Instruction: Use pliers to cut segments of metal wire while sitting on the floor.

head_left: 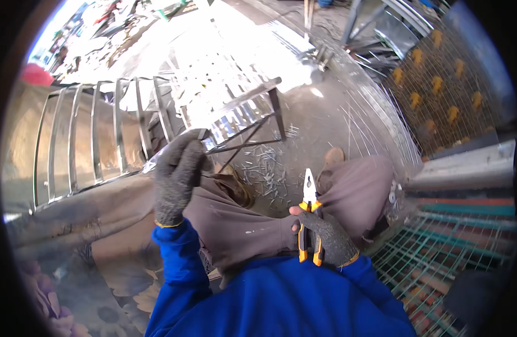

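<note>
My right hand (334, 238), in a dark grey knit glove with bare fingertips showing, grips a pair of long-nose pliers (309, 194) by its black and orange handles. The plier jaws point up and away from me, above my lap, with nothing visible between them. My left hand (178, 177), gloved the same way, is raised at the left with its fingers drawn together. A small dark piece shows at its fingertips, too small to name. Just beyond that hand are a metal barred frame (119, 126) and a low metal stand (275, 104) in bright light.
Scattered short metal offcuts (264, 171) lie on the floor between my feet. Thin wires or rods (357, 132) lie farther right. A green wire mesh (455, 241) is at my right side, and a wire panel (438, 84) with yellow shapes behind stands beyond. Patterned cloth (121, 281) is at lower left.
</note>
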Demonstrator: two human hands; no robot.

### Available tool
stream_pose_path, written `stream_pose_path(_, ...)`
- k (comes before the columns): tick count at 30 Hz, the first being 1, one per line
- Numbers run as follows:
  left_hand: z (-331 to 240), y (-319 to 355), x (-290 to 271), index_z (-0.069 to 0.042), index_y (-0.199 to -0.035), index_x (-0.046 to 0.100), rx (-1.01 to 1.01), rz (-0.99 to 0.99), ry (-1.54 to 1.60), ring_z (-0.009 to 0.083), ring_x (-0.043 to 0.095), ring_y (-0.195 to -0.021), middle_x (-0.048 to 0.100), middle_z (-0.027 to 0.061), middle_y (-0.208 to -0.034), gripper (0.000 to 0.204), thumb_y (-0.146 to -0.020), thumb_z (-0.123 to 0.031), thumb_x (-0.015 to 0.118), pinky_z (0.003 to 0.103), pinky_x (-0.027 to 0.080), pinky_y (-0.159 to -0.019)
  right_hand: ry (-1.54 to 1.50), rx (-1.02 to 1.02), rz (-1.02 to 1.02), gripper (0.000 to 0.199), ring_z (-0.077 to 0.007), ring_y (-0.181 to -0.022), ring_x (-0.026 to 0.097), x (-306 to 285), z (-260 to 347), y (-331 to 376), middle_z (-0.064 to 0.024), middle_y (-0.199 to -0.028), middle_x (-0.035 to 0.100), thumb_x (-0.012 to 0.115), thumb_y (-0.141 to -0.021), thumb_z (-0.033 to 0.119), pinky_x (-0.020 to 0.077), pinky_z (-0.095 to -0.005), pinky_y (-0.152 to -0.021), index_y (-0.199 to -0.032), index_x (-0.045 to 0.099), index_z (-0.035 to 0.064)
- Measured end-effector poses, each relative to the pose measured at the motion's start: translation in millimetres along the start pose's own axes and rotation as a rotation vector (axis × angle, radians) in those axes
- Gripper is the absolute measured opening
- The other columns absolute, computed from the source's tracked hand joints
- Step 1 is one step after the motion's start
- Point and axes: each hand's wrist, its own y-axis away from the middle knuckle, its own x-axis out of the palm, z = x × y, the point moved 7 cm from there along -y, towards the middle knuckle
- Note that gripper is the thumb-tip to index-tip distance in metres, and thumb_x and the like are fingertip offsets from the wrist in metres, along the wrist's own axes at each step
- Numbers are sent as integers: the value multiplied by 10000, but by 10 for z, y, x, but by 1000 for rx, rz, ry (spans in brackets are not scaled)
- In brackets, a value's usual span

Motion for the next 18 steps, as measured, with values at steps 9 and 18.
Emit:
stream_pose_path(9,268,-141,-1112,35,-1168,620,18,-187,-527,103,483,-704,633,56,-1072,206,-1009,-45,516,284,429,-625,546,-636,-942,495,-137,-771,586,-1264,1094,1318,-50,-878,632,670,-954,455,494,-332,-713,-1204,622,31)
stream_pose_path(18,128,68,-1068,-41,-1193,701,-67,-478,-150,32,447,-611,587,-38,-753,255,-978,-167,652,182,335,-541,902,-550,-1243,478,-343,-922,635,-2898,61,934,-217,-1024,660,700,-899,326,498,-474,-835,-1198,584,-29)
